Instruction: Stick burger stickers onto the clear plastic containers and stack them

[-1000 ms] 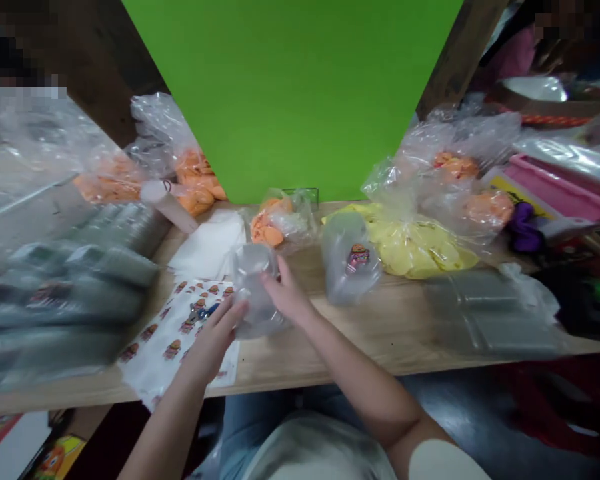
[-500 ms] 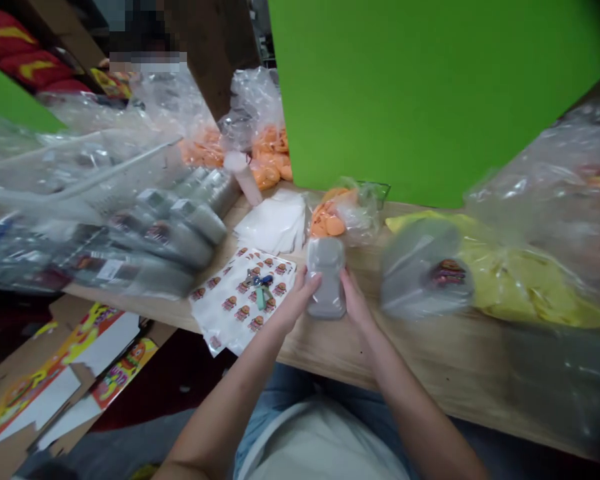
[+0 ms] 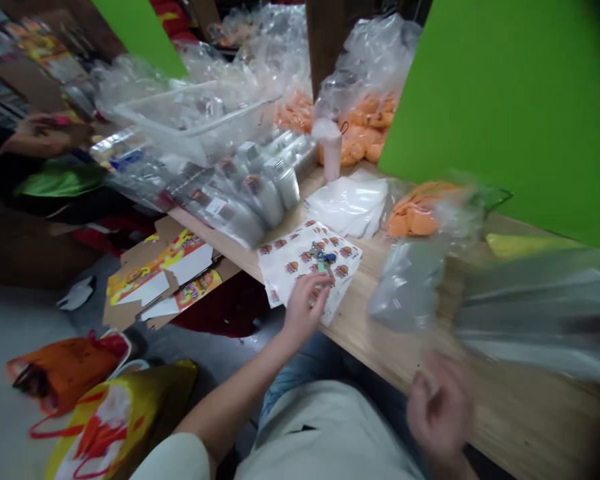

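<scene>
My left hand (image 3: pixel 307 303) reaches over white sheets printed with burger figures (image 3: pixel 293 267), its fingers bent and thumb apart, holding nothing that I can see. Just beyond its fingertips, a bunch of keys with a green tag (image 3: pixel 323 263) lies on the sheets. My right hand (image 3: pixel 443 403) is raised in front of the table edge, curled and smeared by motion. Nothing shows in it, though its fingers are unclear. On the wood between my hands stands a translucent grey plastic box (image 3: pixel 405 293), touched by neither.
Behind the sheets lie white plastic bags (image 3: pixel 350 200), a pink cup (image 3: pixel 330 150) and a bag of orange pieces (image 3: pixel 415 210). Stacked packs (image 3: pixel 240 200) and a clear bin (image 3: pixel 200 130) fill the left. Grey plastic film (image 3: pixel 540 313) lies right. A co-worker's arm (image 3: pixel 45 137) shows far left.
Both hands have let go of the grey box. My left hand has moved left to the keys; my right has drawn back toward me. The view has turned left.
</scene>
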The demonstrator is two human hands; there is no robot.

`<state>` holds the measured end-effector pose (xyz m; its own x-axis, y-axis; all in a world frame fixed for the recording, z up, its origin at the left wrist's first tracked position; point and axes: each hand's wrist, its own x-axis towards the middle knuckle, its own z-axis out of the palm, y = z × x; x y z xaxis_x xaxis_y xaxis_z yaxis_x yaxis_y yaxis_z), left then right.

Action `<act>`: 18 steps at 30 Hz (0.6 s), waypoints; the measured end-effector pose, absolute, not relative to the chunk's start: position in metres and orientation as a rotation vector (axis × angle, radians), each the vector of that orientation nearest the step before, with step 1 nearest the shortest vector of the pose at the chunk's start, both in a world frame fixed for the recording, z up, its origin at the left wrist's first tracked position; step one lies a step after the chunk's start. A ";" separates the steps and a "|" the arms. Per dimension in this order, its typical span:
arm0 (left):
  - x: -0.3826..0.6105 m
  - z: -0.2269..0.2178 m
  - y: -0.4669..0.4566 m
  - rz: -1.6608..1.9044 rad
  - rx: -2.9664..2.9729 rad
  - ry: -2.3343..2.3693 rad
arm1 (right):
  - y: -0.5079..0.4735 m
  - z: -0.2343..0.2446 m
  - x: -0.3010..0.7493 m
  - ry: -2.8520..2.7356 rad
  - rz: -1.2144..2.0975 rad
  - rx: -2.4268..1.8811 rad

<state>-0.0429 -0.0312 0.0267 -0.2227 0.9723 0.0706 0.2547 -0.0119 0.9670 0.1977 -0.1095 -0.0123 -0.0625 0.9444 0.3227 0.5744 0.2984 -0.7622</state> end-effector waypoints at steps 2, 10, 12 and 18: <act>-0.073 0.016 -0.055 1.361 1.221 1.831 | -0.113 -0.005 0.167 -2.047 0.559 -1.178; -0.077 -0.028 -0.090 1.291 0.094 1.595 | 0.004 -0.007 0.037 -2.136 0.435 -1.516; -0.072 -0.029 -0.089 1.235 0.036 1.442 | 0.016 -0.013 0.032 -2.159 0.487 -1.539; -0.093 -0.025 -0.099 1.178 0.037 1.302 | 0.001 -0.016 0.046 -2.223 0.564 -1.497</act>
<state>-0.0929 -0.0990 -0.0248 -0.1836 0.6777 -0.7121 -0.6405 0.4670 0.6096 0.0459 0.0011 -0.0160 -0.3462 0.9326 0.1023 0.7708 0.3449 -0.5356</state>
